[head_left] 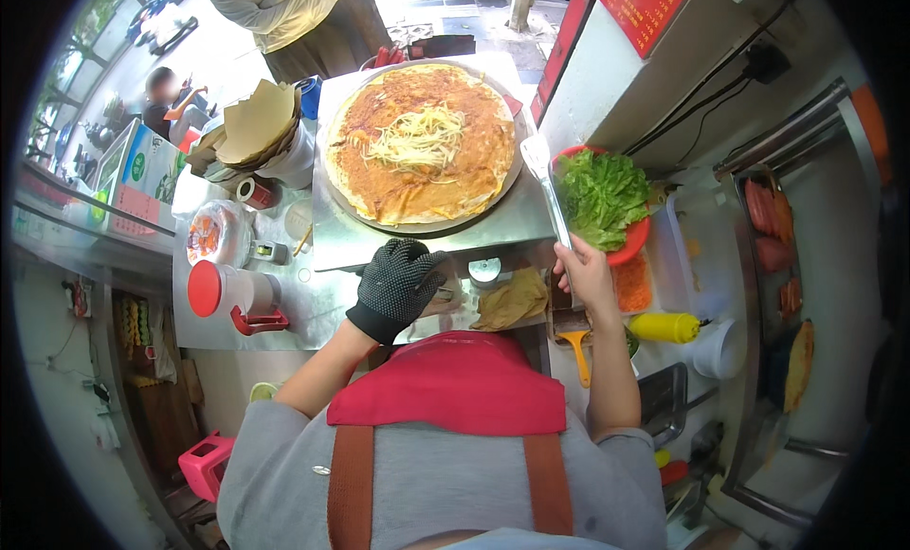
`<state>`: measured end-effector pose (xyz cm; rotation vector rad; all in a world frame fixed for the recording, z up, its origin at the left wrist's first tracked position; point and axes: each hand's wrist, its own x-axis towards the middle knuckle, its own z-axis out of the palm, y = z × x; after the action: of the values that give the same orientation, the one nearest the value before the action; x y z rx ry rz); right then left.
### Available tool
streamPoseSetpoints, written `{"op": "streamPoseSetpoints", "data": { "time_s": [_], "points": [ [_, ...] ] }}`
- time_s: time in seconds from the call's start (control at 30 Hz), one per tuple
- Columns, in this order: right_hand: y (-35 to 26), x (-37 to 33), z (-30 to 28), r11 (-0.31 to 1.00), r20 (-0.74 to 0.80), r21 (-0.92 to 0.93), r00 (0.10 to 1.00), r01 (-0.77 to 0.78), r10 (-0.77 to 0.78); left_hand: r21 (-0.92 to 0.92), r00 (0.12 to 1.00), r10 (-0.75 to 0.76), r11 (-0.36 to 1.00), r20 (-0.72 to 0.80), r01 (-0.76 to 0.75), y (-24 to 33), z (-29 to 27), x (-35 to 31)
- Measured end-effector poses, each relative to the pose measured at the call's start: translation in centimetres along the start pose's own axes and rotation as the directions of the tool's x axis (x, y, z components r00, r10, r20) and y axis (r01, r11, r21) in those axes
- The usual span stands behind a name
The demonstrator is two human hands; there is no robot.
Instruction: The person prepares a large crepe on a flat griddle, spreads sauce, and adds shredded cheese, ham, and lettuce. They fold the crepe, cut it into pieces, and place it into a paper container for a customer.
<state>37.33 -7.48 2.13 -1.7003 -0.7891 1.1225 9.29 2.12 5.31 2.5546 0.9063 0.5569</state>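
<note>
A large round crepe (417, 185) covers the round griddle (365, 218), spread with reddish-orange sauce. Pale shredded strips (417, 141) lie heaped in its middle. My right hand (586, 273) is closed on the handle of metal tongs (552, 201), whose pale tips point away from me between the griddle and the lettuce (602, 195). That leafy lettuce fills a red bowl (627, 254). My left hand (396, 283), in a black dotted glove, is at the griddle stand's front edge with its fingers curled; whatever they hold, if anything, is hidden.
Shredded orange food (630, 283), a yellow squeeze bottle (664, 327) and an orange-handled brush (576, 351) are at the right. To the left stand a red-lidded jar (227, 289) and brown paper bags (256, 124). Across the counter stands a person (284, 15).
</note>
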Motion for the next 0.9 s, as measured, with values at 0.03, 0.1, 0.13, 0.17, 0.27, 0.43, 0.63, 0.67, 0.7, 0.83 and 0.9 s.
{"op": "streamPoseSetpoints", "data": {
  "time_s": [0.03, 0.1, 0.13, 0.17, 0.27, 0.43, 0.63, 0.67, 0.7, 0.83, 0.9],
  "points": [
    [-0.1, 0.6, -0.2, 1.0, 0.01, -0.023, 1.0, 0.0, 0.0, -0.001, 0.999, -0.007, 1.0, -0.035, 0.007, -0.3, 0.3, -0.2],
    [0.0, 1.5, -1.6, 0.999, 0.082, -0.036, 0.996, -0.029, 0.032, 0.005, 1.0, -0.02, 1.0, -0.013, 0.02, -0.5, 0.8, 0.2],
    [-0.1, 2.0, -2.2, 0.998, 0.122, -0.043, 0.991, -0.046, 0.051, 0.009, 0.999, -0.033, 0.999, -0.006, 0.033, -0.6, 0.9, 0.5],
    [-0.4, 2.1, -2.7, 0.996, 0.163, -0.046, 0.983, -0.073, 0.08, 0.005, 0.999, -0.005, 1.0, -0.048, 0.005, -0.6, 1.0, 0.9],
    [-1.2, 2.7, -3.8, 0.989, 0.259, -0.056, 0.955, -0.134, 0.144, -0.002, 0.999, -0.016, 1.0, -0.031, 0.016, -0.8, 2.2, 2.6],
    [-2.1, 4.5, -5.2, 0.992, 0.388, -0.025, 0.913, -0.123, 0.123, 0.132, 0.986, -0.113, 0.983, -0.122, 0.129, -0.5, 5.7, 8.2],
    [-3.0, 6.6, -6.0, 0.994, 0.491, -0.024, 0.865, -0.108, 0.106, 0.299, 0.966, -0.16, 0.929, -0.205, 0.217, -0.5, 8.6, 15.8],
    [-3.1, 6.8, -6.2, 0.994, 0.499, -0.015, 0.861, -0.108, 0.101, 0.354, 0.967, -0.137, 0.912, -0.216, 0.209, -0.9, 8.9, 16.5],
    [-3.3, 7.0, -6.5, 0.995, 0.499, -0.012, 0.862, -0.101, 0.093, 0.376, 0.965, -0.144, 0.9, -0.221, 0.22, -1.2, 9.3, 17.1],
    [-2.9, 7.9, -7.0, 0.993, 0.525, 0.021, 0.846, -0.12, 0.091, 0.428, 0.957, -0.156, 0.869, -0.244, 0.251, -2.5, 10.0, 17.8],
    [-2.6, 8.5, -7.2, 0.992, 0.534, 0.031, 0.841, -0.125, 0.09, 0.439, 0.95, -0.179, 0.854, -0.255, 0.279, -3.0, 9.9, 17.7]
  ]
}}
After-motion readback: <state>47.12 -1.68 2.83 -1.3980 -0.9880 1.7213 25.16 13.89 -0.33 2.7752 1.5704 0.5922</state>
